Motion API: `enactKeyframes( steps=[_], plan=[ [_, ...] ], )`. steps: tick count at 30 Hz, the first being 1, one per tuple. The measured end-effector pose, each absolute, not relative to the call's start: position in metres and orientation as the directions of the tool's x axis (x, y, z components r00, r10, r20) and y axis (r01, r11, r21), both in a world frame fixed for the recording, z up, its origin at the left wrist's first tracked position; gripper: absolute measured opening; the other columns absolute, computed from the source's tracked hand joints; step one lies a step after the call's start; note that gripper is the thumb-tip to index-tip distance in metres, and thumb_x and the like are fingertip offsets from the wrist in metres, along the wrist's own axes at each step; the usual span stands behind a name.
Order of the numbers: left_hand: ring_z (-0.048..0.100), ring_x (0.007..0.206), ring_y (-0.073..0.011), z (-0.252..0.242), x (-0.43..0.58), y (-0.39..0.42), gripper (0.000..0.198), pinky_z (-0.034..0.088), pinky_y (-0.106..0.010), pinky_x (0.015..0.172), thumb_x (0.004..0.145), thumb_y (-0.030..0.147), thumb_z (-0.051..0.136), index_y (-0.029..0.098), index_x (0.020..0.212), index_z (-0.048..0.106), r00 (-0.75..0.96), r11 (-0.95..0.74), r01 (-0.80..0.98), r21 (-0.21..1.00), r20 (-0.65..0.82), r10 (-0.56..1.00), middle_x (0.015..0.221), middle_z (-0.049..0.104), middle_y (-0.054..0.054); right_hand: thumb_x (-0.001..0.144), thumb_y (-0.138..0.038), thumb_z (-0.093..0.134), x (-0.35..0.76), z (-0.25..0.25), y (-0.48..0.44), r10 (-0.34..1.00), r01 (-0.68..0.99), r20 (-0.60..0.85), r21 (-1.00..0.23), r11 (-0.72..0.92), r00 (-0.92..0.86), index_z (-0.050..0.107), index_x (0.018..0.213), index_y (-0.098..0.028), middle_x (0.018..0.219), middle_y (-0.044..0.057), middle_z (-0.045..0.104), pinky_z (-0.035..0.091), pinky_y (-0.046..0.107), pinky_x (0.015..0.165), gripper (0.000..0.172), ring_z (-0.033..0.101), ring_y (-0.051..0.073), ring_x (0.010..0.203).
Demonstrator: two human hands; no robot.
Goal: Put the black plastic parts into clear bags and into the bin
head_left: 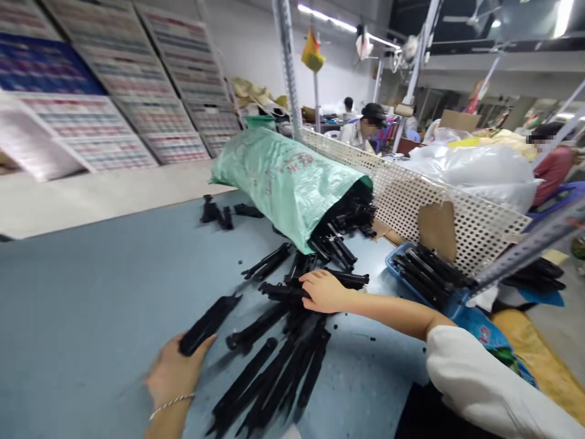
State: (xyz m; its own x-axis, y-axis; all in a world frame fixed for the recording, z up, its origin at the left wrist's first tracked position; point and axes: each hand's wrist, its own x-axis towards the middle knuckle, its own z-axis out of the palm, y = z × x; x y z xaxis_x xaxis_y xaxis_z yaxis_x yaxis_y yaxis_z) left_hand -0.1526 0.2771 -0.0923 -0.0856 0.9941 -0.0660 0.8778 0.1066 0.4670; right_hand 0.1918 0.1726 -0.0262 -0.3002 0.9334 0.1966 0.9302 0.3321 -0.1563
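My left hand (173, 378), blurred and wearing a thin bracelet, grips a long black plastic part (209, 324) at its lower end, above the blue-grey table (91, 317). My right hand (323, 291) rests with its fingers over a black part (283, 292) at the top of a loose pile of similar long black plastic parts (274, 372). More of these parts spill from the mouth of a green plastic sack (283, 183) lying on its side. A smaller group (218, 213) lies beyond it.
A blue tray (425, 280) of black parts stands against a perforated white panel (457, 207). A metal shelf upright (532, 247) crosses the right side. White bags (470, 174) lie behind the panel. A co-worker (365, 128) sits beyond it, and another person (551, 164) sits at the right.
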Motion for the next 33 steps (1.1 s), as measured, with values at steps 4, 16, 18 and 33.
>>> enactKeyframes(
  steps=[4,16,18,33],
  plan=[
    [0.069,0.088,-0.0375,-0.056,-0.143,0.251,0.058,0.056,-0.056,0.081,0.071,0.08,0.046,0.038,0.11,0.056,-0.128,0.182,0.883,0.433,-0.151,0.98,0.084,0.072,0.004,0.092,-0.043,0.069,0.202,-0.022,0.136,0.942,0.89,0.168,-0.315,0.329,-0.289,0.06,0.127,-0.014,0.158,0.02,0.043,0.025,0.061,0.122,0.047,0.032,0.036,0.151],
    [0.072,0.085,-0.0326,0.015,-0.05,0.045,0.061,0.059,-0.05,0.078,0.07,0.071,0.069,0.024,0.109,0.063,0.324,-0.04,0.449,0.892,-0.121,0.938,0.1,0.075,-0.01,0.066,-0.059,0.087,0.145,0.025,0.059,0.985,-0.171,0.042,-0.985,0.012,-0.169,0.055,0.116,-0.024,0.098,-0.002,0.061,0.058,0.033,0.08,0.069,0.063,0.016,0.087],
    [0.072,0.083,-0.0279,0.018,-0.041,0.022,0.069,0.061,-0.044,0.073,0.073,0.064,0.072,0.02,0.125,0.057,0.358,-0.015,0.304,0.952,-0.099,0.928,0.112,0.072,-0.012,0.07,-0.056,0.085,0.148,0.03,0.04,0.979,-0.103,0.05,-0.994,0.03,-0.198,0.057,0.115,-0.023,0.099,0.0,0.062,0.057,0.033,0.08,0.063,0.063,0.017,0.088],
    [0.069,0.068,-0.0155,0.01,-0.047,-0.092,0.078,0.055,-0.028,0.061,0.09,0.051,0.065,0.026,0.156,0.032,0.464,0.252,-0.244,0.936,-0.115,0.878,0.107,0.067,-0.009,0.102,-0.05,0.048,0.166,0.044,-0.037,0.809,0.622,0.344,-0.518,0.587,-0.477,0.06,0.087,-0.021,0.086,0.009,0.062,0.05,0.038,0.079,0.035,0.058,0.023,0.087]
  ],
)
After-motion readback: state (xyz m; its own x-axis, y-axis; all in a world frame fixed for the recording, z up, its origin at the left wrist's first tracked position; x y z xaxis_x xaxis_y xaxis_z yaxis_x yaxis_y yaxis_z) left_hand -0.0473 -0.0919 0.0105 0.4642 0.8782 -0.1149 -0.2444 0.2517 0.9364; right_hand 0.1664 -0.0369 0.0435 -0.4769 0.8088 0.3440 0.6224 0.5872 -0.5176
